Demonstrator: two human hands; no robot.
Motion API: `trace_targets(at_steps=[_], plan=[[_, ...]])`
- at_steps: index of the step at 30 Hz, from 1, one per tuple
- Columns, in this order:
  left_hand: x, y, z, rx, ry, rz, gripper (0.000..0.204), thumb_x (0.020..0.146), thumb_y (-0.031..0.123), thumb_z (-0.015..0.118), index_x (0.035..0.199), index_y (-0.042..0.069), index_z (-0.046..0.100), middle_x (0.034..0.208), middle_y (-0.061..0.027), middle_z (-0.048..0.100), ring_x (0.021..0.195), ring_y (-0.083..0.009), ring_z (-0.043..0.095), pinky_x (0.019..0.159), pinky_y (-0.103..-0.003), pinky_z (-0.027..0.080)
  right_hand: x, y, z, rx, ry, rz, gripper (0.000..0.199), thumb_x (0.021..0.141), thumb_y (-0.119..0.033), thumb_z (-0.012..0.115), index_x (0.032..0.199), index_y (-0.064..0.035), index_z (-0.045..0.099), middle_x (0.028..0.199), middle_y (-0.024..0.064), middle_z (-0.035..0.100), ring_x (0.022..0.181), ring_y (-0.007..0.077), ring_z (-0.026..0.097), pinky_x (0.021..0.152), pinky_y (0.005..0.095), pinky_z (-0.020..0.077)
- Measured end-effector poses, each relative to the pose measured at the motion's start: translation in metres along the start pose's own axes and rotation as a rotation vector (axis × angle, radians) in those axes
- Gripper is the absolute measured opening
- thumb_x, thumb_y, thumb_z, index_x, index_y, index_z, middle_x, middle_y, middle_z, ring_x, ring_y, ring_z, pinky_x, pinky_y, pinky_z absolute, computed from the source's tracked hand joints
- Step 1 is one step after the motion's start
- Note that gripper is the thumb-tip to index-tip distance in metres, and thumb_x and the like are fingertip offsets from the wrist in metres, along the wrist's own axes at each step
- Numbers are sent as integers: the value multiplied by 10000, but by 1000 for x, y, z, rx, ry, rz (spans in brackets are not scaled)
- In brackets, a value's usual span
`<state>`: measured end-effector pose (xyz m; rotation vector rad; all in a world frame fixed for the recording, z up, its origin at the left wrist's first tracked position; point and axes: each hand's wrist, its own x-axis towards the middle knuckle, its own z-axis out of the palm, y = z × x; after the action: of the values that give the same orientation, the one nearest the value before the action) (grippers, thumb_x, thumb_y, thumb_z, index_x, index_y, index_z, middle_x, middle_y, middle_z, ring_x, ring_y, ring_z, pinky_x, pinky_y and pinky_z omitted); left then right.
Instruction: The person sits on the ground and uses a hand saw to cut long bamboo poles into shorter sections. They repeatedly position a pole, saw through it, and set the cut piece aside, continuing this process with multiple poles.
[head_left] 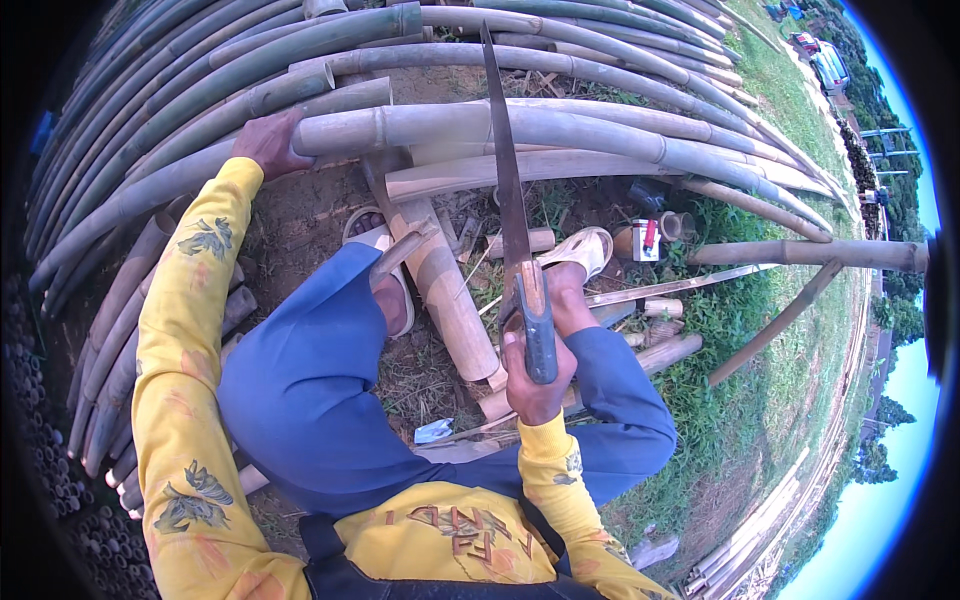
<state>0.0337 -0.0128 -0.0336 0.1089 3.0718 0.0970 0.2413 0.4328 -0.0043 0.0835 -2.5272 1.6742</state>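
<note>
My right hand [537, 382] is closed round the dark handle of a handsaw [510, 200]. Its long, rust-brown blade points away from me and crosses a thick bamboo pole [400, 128]. Whether the teeth have cut into the pole cannot be made out. Further left, my left hand [270, 145] wraps over the same pole, its fingers partly hidden behind it. Beneath the pole, a bamboo piece [450, 300] slants between my feet, and a split-looking length of bamboo [520, 172] lies just on the near side.
Many bamboo poles [200, 90] are stacked across the far side and left. A bamboo rail [810, 255] with a slanted prop stands at right. Short offcuts [665, 308], a red-and-white packet [646, 240] and a glass jar [678, 226] lie near my right foot.
</note>
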Motion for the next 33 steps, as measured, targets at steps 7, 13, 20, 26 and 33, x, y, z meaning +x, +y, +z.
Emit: trace_targets(at_steps=[7, 13, 20, 26, 33], plan=[[0, -7, 3, 30, 42, 54, 741, 707, 455, 828, 1278, 49, 586, 1165, -222, 708, 1085, -404, 679, 943, -492, 546, -30, -3, -15, -46, -39, 21, 161, 880, -24, 747, 1028, 17, 697, 794, 90, 686, 679, 156, 649, 658, 308, 508], [2, -2, 8, 20, 91, 50, 697, 711, 449, 841, 1227, 52, 591, 1116, -206, 714, 1066, -388, 688, 928, -488, 552, 47, 3, 10, 151, -38, 94, 101, 899, -26, 740, 895, -7, 642, 702, 38, 604, 594, 119, 529, 584, 300, 444], [-5, -1, 5, 37, 109, 49, 674, 709, 443, 856, 1175, 35, 589, 1095, -213, 711, 1062, -393, 688, 926, -485, 549, -39, -7, -24, -51, -41, -6, 275, 876, -4, 729, 1148, 35, 705, 821, 94, 701, 695, 131, 644, 687, 288, 522], [2, 1, 9, 48, 130, 71, 673, 708, 426, 868, 1175, 32, 584, 1114, -218, 708, 1072, -395, 684, 931, -485, 547, 80, -3, 17, 112, -90, 98, 124, 900, -49, 739, 885, 7, 629, 696, 31, 620, 628, 93, 555, 593, 282, 456], [-5, -6, 15, 49, 113, 54, 719, 693, 430, 885, 1210, 30, 585, 1138, -217, 705, 1091, -386, 684, 954, -473, 543, -60, -16, -30, -78, -92, 79, 335, 879, 27, 726, 1210, 52, 690, 918, 97, 739, 773, 122, 663, 728, 284, 532]])
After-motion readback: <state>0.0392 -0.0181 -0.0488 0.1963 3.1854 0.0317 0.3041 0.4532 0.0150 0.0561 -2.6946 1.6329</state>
